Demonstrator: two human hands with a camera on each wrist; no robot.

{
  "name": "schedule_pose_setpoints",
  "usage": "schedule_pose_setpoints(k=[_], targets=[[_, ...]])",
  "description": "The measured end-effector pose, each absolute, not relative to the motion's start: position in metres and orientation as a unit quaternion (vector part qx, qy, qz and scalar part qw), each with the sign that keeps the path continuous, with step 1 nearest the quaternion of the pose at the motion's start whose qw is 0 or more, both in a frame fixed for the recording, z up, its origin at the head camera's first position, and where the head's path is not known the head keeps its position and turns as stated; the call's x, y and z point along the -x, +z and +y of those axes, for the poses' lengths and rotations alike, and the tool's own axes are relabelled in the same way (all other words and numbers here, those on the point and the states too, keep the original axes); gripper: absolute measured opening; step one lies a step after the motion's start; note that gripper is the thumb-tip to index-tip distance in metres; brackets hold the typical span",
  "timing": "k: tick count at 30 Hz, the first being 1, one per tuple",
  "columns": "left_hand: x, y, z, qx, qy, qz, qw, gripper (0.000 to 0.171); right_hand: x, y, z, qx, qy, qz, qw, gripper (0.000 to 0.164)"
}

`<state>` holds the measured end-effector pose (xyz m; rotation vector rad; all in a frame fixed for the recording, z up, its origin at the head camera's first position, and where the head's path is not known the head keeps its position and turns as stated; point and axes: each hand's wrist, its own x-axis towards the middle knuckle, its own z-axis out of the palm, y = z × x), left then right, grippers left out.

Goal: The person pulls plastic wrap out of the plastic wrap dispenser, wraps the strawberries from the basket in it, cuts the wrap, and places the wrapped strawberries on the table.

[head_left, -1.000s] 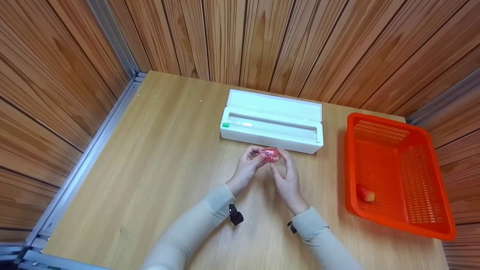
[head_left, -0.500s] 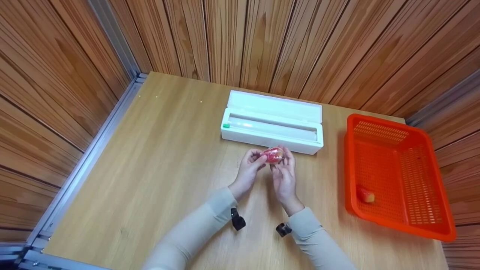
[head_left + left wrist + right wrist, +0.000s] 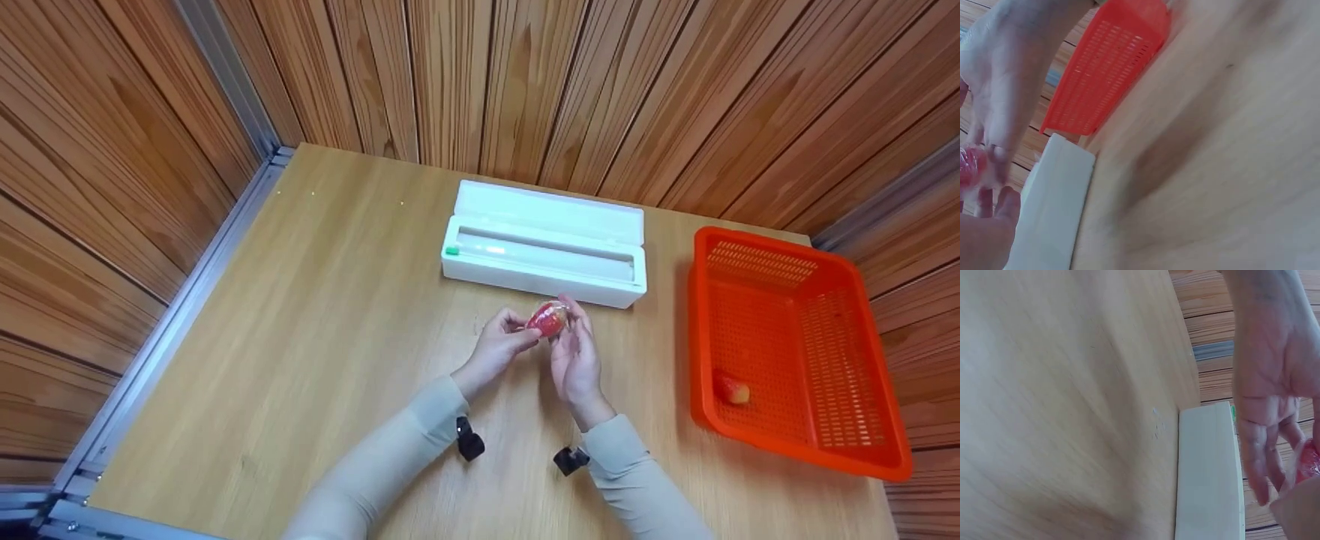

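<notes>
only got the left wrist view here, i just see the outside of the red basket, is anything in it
Observer: Yes, the head view shows a fruit-like piece lying in the basket.
Operator: and the white box, lid up or down
Observer: Its lid is open.
Operator: the red thing is cut off at my left edge, any other colour on it
Observer: Yes, a yellowish patch on the side toward the right hand.
</notes>
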<state>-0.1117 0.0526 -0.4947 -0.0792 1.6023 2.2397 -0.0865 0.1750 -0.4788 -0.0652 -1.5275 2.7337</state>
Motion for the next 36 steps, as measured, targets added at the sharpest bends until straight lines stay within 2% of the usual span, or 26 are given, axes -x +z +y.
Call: schedule_pose_setpoints(k=[9,17,24,29,32,36], targets=[[0.111,-0.502,0.049,0.021,0.746,0.643,0.17,0.023,0.086,-0.477,0.178,0.036,0.852,-0.521,-0.05,0.042],[0.112,-0.506,0.044,-0.042,0.688,0.705,0.168,0.048,0.084,-0.477,0.179,0.031,0.837,-0.541,-0.074,0.042],[0.107,-0.508,0.043,-0.063,0.629,0.761,0.144,0.042,0.088,-0.485,0.173,0.063,0.838,-0.538,-0.068,0.041],[0.104,-0.512,0.044,-0.086,0.608,0.778,0.134,0.042,0.095,-0.488,0.17,0.14,0.839,-0.525,-0.039,0.022],[0.103,-0.514,0.041,-0.097,0.597,0.786,0.128,0.042,0.097,-0.489,0.17,0.171,0.84,-0.513,-0.044,0.012],[0.101,-0.518,0.032,-0.104,0.595,0.787,0.127,0.043,0.099,-0.489,0.166,0.189,0.847,-0.492,-0.069,0.007]])
